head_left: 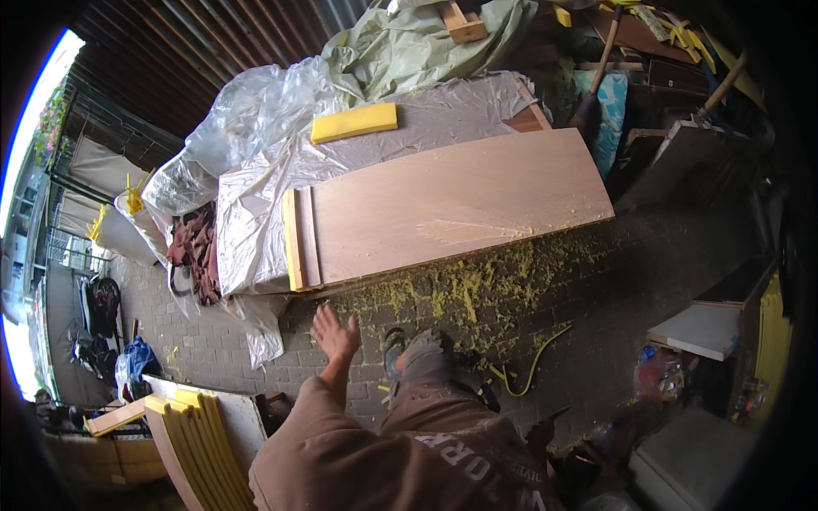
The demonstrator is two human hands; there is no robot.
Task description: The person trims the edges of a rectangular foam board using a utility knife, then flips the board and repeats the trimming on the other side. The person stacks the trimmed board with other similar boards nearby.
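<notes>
My left hand (334, 334) is open, its fingers spread, in front of the near left corner of a long plywood board (443, 204). Nothing is in it. A narrow wooden strip (310, 237) and a yellow-edged strip (294, 240) lie across the board's left end. Pale dust and crumbs are strewn on the board's near right part. My right hand does not show; a dark pointed thing (558, 414) sticks out beside the right side of my brown top, and I cannot make out what holds it.
Under the board is a plastic-covered table (247, 243), with a yellow foam block (354, 123) behind. Yellow foam scraps (464, 294) litter the brick floor around my feet. Foam-edged boards (192, 443) stand at the near left. Boxes (694, 460) and panels (699, 330) crowd the right.
</notes>
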